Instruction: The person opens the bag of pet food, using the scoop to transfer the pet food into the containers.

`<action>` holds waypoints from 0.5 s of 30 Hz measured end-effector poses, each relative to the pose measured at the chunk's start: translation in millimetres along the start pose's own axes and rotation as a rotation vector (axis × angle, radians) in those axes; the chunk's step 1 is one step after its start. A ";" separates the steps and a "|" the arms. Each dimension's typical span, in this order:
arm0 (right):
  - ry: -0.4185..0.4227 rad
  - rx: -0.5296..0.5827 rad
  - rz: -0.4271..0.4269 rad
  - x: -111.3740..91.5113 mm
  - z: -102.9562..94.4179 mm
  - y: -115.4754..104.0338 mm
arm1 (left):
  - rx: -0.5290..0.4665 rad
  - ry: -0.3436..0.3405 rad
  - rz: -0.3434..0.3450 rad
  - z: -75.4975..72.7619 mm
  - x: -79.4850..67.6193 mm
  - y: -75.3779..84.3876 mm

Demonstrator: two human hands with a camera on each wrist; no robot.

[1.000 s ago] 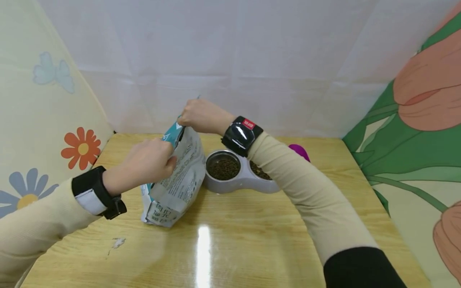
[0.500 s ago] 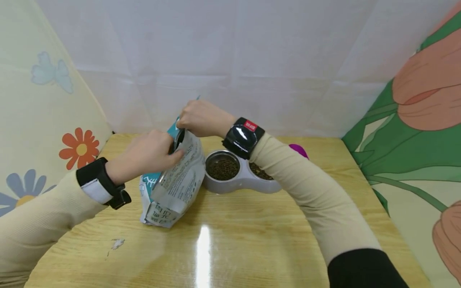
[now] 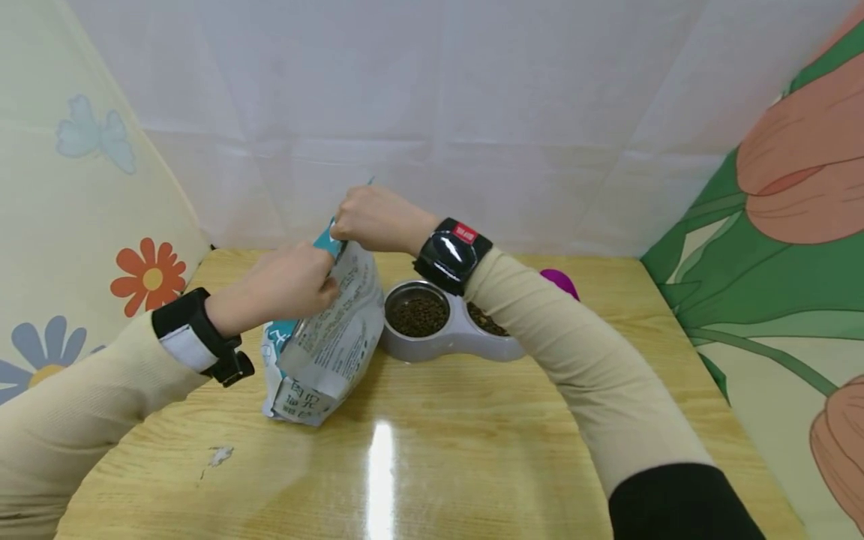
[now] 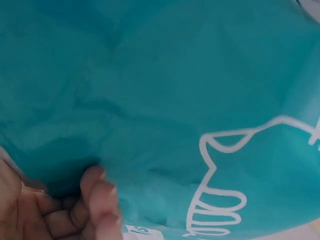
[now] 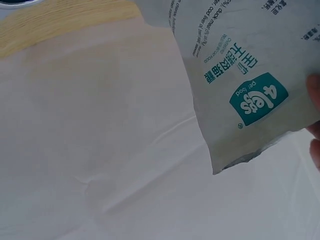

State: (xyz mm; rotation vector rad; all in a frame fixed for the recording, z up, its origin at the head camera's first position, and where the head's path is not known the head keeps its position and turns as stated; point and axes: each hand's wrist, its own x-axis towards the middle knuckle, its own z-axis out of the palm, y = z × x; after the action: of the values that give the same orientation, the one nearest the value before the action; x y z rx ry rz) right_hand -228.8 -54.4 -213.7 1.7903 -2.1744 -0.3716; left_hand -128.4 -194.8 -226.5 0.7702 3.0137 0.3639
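A teal and pale grey cat food bag (image 3: 344,330) stands on the table, leaning slightly, its printed back toward the bowls. My left hand (image 3: 290,285) grips the near part of its top edge, thumb on the printed side. At the far top corner, my right hand (image 3: 378,217) pinches the edge between thumb and fingers. The left wrist view is filled by the bag's teal front (image 4: 165,90), with curled fingers (image 4: 102,200) against it. In the right wrist view, the bag's torn top edge (image 5: 250,155) runs toward fingertips (image 5: 314,90) at the right border.
Right beside the bag is a grey double pet bowl (image 3: 451,345); brown kibble (image 3: 421,315) lies in both metal dishes. My right forearm (image 3: 560,337) crosses over its right end. Behind that arm shows a purple object (image 3: 560,281). A white cloth wall (image 3: 472,112) closes off the back.
My left hand has moved up and right along the bag's top edge. A dark gap at the mouth, seen half a second ago, is now covered. The right hand stays in place.
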 end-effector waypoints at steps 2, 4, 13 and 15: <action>0.000 0.010 0.004 0.2 0.7 0.5 | -0.008 0.002 0.012 0.5 0.5 -1.0; -0.001 0.016 0.011 0.0 1.2 0.9 | -0.018 0.009 0.021 1.3 0.6 -2.4; -0.012 0.102 0.010 -6.5 1.2 -0.6 | -0.045 -0.019 -0.022 2.3 2.8 -3.3; -0.001 0.147 -0.002 -7.3 0.0 -1.0 | -0.023 -0.005 -0.038 1.1 4.0 -1.7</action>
State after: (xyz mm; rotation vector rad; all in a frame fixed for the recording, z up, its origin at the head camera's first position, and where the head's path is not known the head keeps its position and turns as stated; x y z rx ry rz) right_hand -226.6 -47.5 -214.5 1.8684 -2.2530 -0.2177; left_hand -132.7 -194.1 -227.8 0.7094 3.0096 0.3948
